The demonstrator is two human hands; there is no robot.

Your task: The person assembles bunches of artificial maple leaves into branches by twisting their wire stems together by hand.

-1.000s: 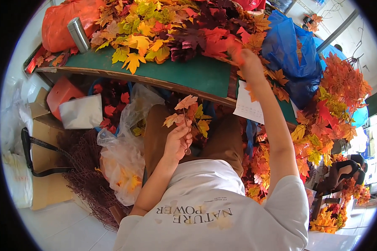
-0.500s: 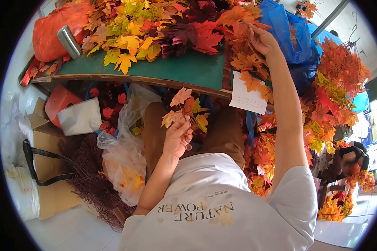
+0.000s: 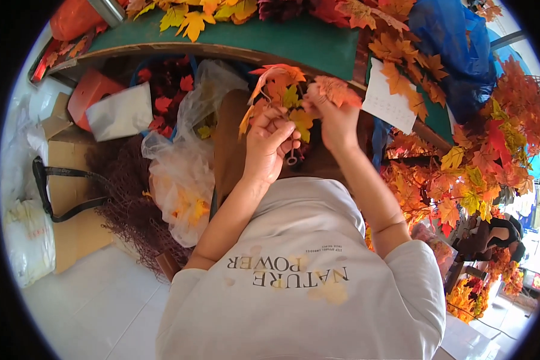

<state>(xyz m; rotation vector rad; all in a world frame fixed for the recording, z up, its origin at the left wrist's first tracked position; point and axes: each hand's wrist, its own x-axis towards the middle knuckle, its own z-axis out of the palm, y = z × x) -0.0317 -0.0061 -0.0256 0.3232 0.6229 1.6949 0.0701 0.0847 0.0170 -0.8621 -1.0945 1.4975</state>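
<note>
My left hand (image 3: 269, 144) is closed around the stem of a small artificial maple-leaf sprig (image 3: 303, 122), with orange, yellow and green leaves fanning out above the fingers. A small loop at the stem's lower end hangs below that hand. Close beside it, my right hand (image 3: 337, 125) is raised with bent fingers pinching a single orange-red artificial maple leaf (image 3: 337, 90). The two hands are nearly together above my lap, just short of the table edge.
A green-topped table (image 3: 270, 39) carries heaped artificial leaves, a blue plastic bag (image 3: 450, 54) and a white paper sheet (image 3: 390, 96). Leaf garlands (image 3: 486, 150) hang at the right. To the left are a clear plastic bag (image 3: 177, 186), brown netting (image 3: 126, 204) and a cardboard box (image 3: 75, 198).
My right hand has come down from the leaf pile on the table to beside my left hand, bringing an orange-red leaf. The left hand keeps the sprig. The view has shifted downward.
</note>
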